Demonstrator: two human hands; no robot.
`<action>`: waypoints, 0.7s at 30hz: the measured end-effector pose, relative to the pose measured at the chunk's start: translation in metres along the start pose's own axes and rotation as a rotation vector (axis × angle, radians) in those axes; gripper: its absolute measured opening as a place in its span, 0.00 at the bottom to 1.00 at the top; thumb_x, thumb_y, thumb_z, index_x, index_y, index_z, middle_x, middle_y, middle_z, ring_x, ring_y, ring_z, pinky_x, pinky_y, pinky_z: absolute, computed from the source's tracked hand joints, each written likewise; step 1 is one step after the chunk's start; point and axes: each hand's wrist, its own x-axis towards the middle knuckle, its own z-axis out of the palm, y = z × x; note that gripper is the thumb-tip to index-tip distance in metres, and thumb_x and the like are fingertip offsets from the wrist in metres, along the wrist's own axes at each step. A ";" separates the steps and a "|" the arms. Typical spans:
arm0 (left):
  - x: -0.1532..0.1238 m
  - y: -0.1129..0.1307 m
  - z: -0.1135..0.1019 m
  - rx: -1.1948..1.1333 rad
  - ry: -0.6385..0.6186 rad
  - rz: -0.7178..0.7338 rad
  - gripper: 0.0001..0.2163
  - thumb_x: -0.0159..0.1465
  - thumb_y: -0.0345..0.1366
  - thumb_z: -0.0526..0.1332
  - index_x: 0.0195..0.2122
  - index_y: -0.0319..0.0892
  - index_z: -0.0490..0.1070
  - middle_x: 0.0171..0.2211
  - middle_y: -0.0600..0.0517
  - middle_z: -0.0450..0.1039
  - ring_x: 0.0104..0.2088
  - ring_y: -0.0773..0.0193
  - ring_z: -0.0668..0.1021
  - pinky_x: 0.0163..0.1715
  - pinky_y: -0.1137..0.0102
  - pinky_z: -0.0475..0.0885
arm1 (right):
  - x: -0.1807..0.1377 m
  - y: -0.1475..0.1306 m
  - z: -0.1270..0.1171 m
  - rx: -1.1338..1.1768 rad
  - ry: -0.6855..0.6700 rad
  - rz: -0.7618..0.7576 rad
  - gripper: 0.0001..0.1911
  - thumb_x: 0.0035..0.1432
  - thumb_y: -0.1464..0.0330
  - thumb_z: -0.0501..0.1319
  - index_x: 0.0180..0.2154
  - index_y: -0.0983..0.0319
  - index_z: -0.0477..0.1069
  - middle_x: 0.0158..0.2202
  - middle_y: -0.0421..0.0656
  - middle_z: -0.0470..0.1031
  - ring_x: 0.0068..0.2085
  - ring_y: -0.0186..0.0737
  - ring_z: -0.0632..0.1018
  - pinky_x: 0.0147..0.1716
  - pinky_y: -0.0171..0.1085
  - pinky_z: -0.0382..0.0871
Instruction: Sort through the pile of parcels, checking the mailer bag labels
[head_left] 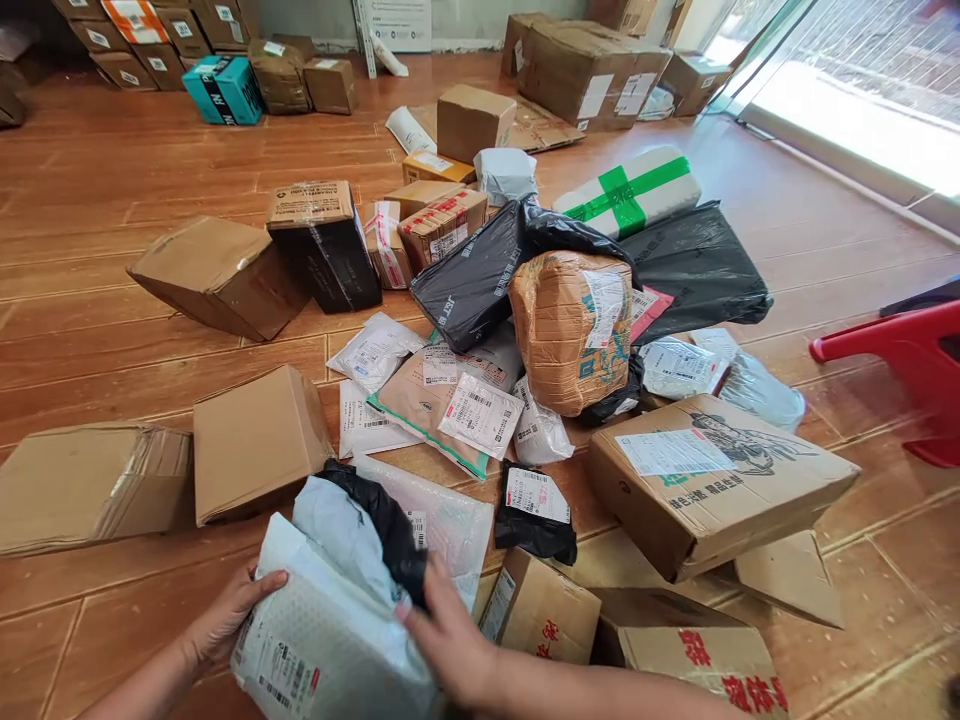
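Observation:
At the bottom of the view, my left hand [229, 612] grips the left edge of a white bubble mailer [337, 620] that bears a printed label. My right hand [454, 635], slightly blurred, closes on the right side of the bundle. Pressed against the mailer's far side are a pale plastic parcel bag [337, 525] and a black plastic bag [386, 515]. My right thumb lies over the mailer, while the fingers behind the bags are partly hidden. Just beyond lies a flat, clear bubble-wrapped parcel [450, 510] with a small label.
Parcels cover the wooden floor. A tape-wrapped brown parcel [555, 345] rests on black bags [480, 290]. A printed carton [720, 490] sits to the right, plain cartons [255, 440] to the left. A red plastic stool [900, 350] stands at the right edge; more boxes [592, 70] line the wall.

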 end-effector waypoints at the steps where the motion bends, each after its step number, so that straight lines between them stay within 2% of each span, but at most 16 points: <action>1: -0.003 0.005 0.008 -0.018 0.015 -0.017 0.27 0.34 0.52 0.76 0.30 0.40 0.72 0.26 0.46 0.78 0.29 0.49 0.79 0.31 0.61 0.74 | 0.000 0.003 -0.008 0.135 0.139 0.108 0.41 0.52 0.40 0.52 0.58 0.61 0.61 0.59 0.53 0.62 0.61 0.54 0.62 0.63 0.53 0.51; 3: -0.009 0.015 0.024 -0.056 0.040 -0.034 0.28 0.34 0.52 0.76 0.31 0.40 0.72 0.27 0.45 0.78 0.27 0.51 0.79 0.29 0.62 0.75 | -0.005 0.014 -0.021 0.357 0.362 0.324 0.44 0.49 0.34 0.48 0.54 0.59 0.62 0.59 0.52 0.64 0.62 0.54 0.62 0.62 0.53 0.55; 4: -0.012 0.021 0.032 -0.074 0.048 -0.040 0.29 0.33 0.52 0.77 0.31 0.39 0.71 0.26 0.46 0.78 0.26 0.53 0.79 0.28 0.63 0.75 | -0.011 0.021 -0.025 0.426 0.387 0.400 0.45 0.46 0.32 0.50 0.53 0.59 0.63 0.58 0.52 0.66 0.62 0.55 0.64 0.60 0.54 0.59; 5: -0.015 0.026 0.039 -0.089 0.054 -0.049 0.30 0.32 0.52 0.77 0.31 0.39 0.71 0.25 0.46 0.78 0.25 0.55 0.78 0.27 0.65 0.75 | -0.018 0.029 -0.027 0.470 0.347 0.438 0.46 0.44 0.33 0.54 0.53 0.58 0.63 0.56 0.52 0.68 0.60 0.56 0.66 0.58 0.54 0.62; 8: -0.023 0.036 0.055 -0.133 0.074 -0.086 0.34 0.28 0.51 0.78 0.33 0.40 0.68 0.23 0.49 0.78 0.24 0.57 0.78 0.26 0.66 0.75 | -0.038 0.050 -0.022 0.535 0.084 0.379 0.45 0.36 0.41 0.69 0.52 0.59 0.64 0.50 0.51 0.74 0.54 0.56 0.73 0.54 0.53 0.66; 9: -0.025 0.037 0.059 -0.146 0.076 -0.106 0.34 0.28 0.51 0.79 0.34 0.40 0.68 0.23 0.49 0.78 0.24 0.56 0.79 0.26 0.66 0.76 | -0.042 0.056 -0.018 0.528 0.050 0.350 0.45 0.33 0.45 0.72 0.51 0.59 0.64 0.49 0.50 0.74 0.53 0.56 0.73 0.54 0.53 0.66; 11: -0.028 0.037 0.064 -0.167 0.078 -0.135 0.35 0.29 0.51 0.78 0.36 0.41 0.67 0.24 0.49 0.79 0.24 0.56 0.79 0.26 0.65 0.76 | -0.043 0.064 -0.010 0.451 0.087 0.333 0.44 0.31 0.49 0.74 0.49 0.60 0.65 0.50 0.51 0.74 0.53 0.57 0.73 0.55 0.52 0.65; 14: -0.031 0.035 0.068 -0.180 0.086 -0.121 0.35 0.31 0.51 0.78 0.36 0.42 0.67 0.24 0.51 0.79 0.23 0.57 0.79 0.25 0.66 0.76 | -0.032 0.074 -0.002 0.330 0.196 0.366 0.42 0.30 0.51 0.74 0.48 0.62 0.67 0.50 0.52 0.74 0.54 0.58 0.72 0.56 0.53 0.64; 17: -0.031 0.034 0.069 -0.147 0.090 -0.096 0.33 0.32 0.53 0.78 0.35 0.42 0.68 0.23 0.51 0.79 0.24 0.58 0.79 0.25 0.67 0.75 | -0.022 0.081 0.003 0.364 0.226 0.389 0.43 0.28 0.52 0.75 0.46 0.62 0.66 0.49 0.52 0.75 0.53 0.59 0.73 0.55 0.53 0.66; 21: -0.019 0.030 0.063 -0.027 0.133 -0.069 0.37 0.29 0.57 0.76 0.35 0.41 0.68 0.21 0.50 0.77 0.23 0.58 0.77 0.22 0.68 0.72 | -0.020 0.084 0.012 0.477 0.257 0.435 0.46 0.23 0.53 0.77 0.45 0.63 0.66 0.49 0.54 0.75 0.53 0.61 0.74 0.54 0.54 0.68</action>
